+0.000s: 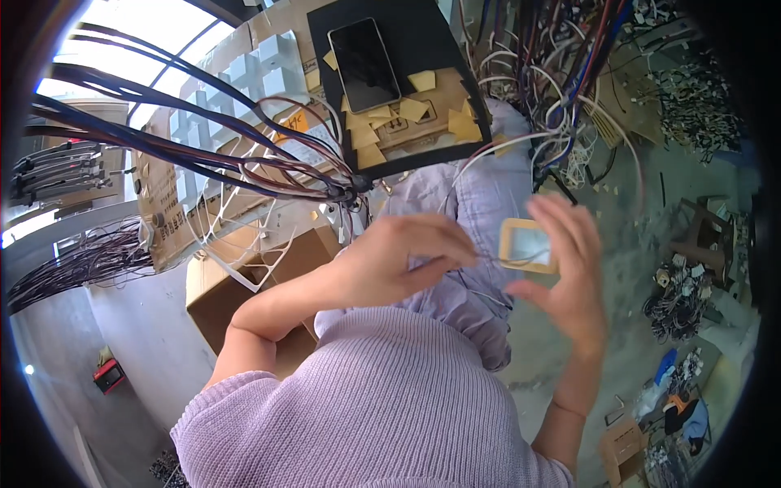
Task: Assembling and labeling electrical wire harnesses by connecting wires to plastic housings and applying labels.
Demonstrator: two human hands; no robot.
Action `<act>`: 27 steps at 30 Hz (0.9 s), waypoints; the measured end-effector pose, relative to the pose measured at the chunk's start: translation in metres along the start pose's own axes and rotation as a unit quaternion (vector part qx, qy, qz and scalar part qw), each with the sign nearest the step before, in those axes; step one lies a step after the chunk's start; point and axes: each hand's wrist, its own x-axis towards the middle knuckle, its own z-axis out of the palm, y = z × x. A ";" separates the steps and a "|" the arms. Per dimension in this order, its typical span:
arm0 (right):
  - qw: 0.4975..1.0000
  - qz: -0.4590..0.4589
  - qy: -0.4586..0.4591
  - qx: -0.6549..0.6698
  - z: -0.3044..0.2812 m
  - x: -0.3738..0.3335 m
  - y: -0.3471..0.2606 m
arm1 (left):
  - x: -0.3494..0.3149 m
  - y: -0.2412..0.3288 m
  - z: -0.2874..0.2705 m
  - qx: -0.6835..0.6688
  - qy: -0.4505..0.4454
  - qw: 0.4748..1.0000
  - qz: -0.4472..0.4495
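My left hand reaches across over my lap, its fingers closed in a pinch on a thin dark wire. The wire runs toward a small square piece with a beige-yellow border and a whitish middle. My right hand, slightly blurred, is just right of that piece, thumb and fingers stretched apart. Its fingers overlap the square's right edge, and whether they touch it is unclear. Beyond my knees is a black board bearing a phone and several loose yellow paper pieces.
Bundled dark wires stretch in from the left to the board's near corner. More coloured wires hang at the upper right. White boxes stand on cardboard at the upper left. An open carton is by my left arm; cable heaps lie rightward.
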 end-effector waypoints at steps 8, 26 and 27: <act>0.889 0.151 0.054 0.430 0.030 0.004 -0.008 | 0.014 -0.012 0.001 -0.254 0.073 0.961 -0.085; 0.888 0.154 0.050 0.431 0.034 0.009 -0.011 | 0.010 -0.007 0.006 -0.346 0.105 0.907 -0.216; 0.882 0.149 0.051 0.445 0.035 0.009 -0.010 | 0.011 -0.009 0.006 -0.363 0.102 0.899 -0.221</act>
